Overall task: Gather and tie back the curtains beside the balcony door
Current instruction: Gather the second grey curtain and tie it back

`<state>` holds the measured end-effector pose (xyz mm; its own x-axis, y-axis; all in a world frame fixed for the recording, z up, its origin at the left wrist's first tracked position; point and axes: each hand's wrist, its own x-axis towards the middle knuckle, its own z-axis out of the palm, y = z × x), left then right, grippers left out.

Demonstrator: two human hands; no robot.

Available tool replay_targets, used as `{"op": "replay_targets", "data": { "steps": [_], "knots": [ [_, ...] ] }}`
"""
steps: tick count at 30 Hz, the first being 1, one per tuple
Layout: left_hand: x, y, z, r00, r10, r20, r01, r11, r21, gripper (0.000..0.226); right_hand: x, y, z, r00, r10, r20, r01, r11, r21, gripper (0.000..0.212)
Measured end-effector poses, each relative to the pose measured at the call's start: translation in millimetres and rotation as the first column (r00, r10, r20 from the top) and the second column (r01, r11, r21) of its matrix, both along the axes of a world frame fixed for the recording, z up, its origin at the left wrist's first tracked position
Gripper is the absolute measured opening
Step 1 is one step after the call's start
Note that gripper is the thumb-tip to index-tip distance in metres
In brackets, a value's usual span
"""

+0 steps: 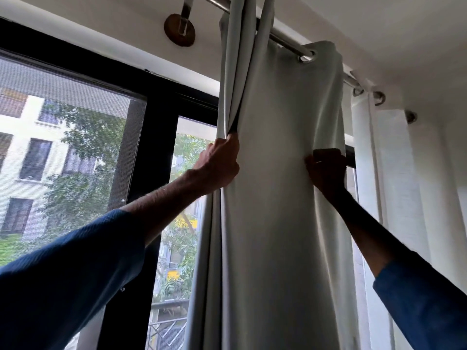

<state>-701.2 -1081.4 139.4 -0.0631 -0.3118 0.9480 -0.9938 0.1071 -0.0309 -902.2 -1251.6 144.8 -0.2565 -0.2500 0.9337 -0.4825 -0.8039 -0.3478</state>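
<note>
A pale grey curtain (275,147) hangs by metal eyelets from a steel rod (285,37) in front of the black-framed balcony door (154,137). My left hand (219,165) grips the curtain's bunched left folds at about mid height of the view. My right hand (327,170) pinches the right edge of the same curtain, level with the left hand. The flat stretch of fabric between the two hands faces me. Both arms wear blue sleeves.
A sheer white curtain (394,173) hangs to the right on the same rod, against the white wall. A round wooden rod bracket (179,29) sits above the door. Through the glass I see trees and a pale building.
</note>
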Motion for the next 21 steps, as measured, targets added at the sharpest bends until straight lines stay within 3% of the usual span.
{"op": "replay_targets", "data": {
  "steps": [3, 5, 9, 12, 14, 19, 21],
  "knots": [
    [0.6, -1.8, -0.7, 1.0, 0.0, 0.005, 0.0, 1.0, -0.009, 0.025, 6.1, 17.4, 2.6, 0.985, -0.152, -0.083, 0.154, 0.988, 0.015, 0.029],
    [0.0, -2.4, -0.4, 1.0, 0.004, 0.005, -0.004, 1.0, -0.015, 0.025, 13.8, 31.8, 3.4, 0.969, -0.194, -0.151, 0.185, 0.98, -0.072, 0.027],
    [0.5, -11.4, 1.3, 1.0, -0.018, -0.006, 0.018, 1.0, -0.019, 0.023, 36.6, 72.5, 8.5, 0.978, -0.087, -0.188, 0.036, 0.965, -0.262, 0.02],
    [-0.7, -21.1, 4.5, 0.993, -0.119, 0.026, 0.119, 0.993, -0.009, 0.032, 76.0, 115.8, 19.4, 0.972, -0.071, -0.224, -0.054, 0.86, -0.507, 0.015],
    [0.7, -23.3, 8.6, 0.987, -0.162, -0.017, 0.162, 0.987, -0.017, 0.037, 95.8, 141.8, 27.6, 0.966, -0.07, -0.247, -0.086, 0.818, -0.569, 0.004],
    [21.1, -21.2, 7.3, 0.985, -0.175, 0.005, 0.175, 0.982, -0.076, 0.041, 92.6, 110.1, 22.4, 0.957, 0.019, -0.29, -0.172, 0.84, -0.514, 0.008],
    [22.3, -15.8, 4.9, 0.989, -0.137, 0.055, 0.142, 0.985, -0.101, 0.038, 84.3, 87.6, 11.7, 0.951, 0.052, -0.305, -0.185, 0.887, -0.423, 0.029]
  ]
}}
